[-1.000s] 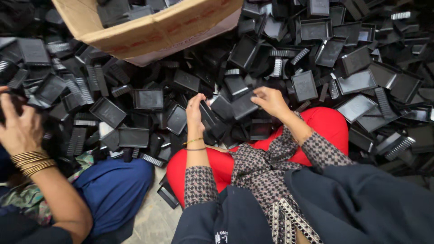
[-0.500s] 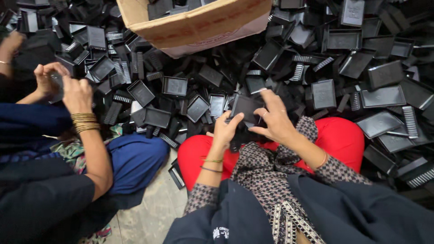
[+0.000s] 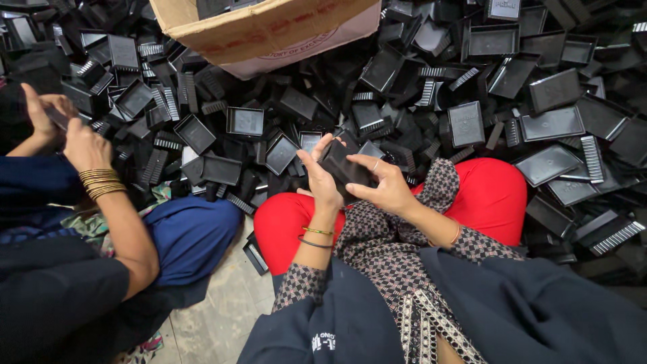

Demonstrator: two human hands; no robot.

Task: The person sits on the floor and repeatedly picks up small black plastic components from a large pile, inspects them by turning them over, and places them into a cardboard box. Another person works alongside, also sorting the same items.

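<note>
My left hand [image 3: 322,180] and my right hand [image 3: 384,185] both grip one black plastic piece [image 3: 345,170], held above my red-clad knees [image 3: 485,195]. The left fingers wrap its left edge, the right fingers press its lower right side. A large heap of black plastic trays and ribbed parts [image 3: 472,121] covers the floor in front of me and to my right. Thin bangles sit on my left wrist.
An open cardboard box [image 3: 269,30] with black parts inside rests on the heap at the top. At left, another person in dark blue clothes with gold bangles [image 3: 101,182] handles a part with both hands. Bare tiled floor [image 3: 216,317] shows between us.
My hands have drawn back from the heap toward my lap, both now closed on one black piece. The view has shifted, and the neighbour's hands sit higher at left.
</note>
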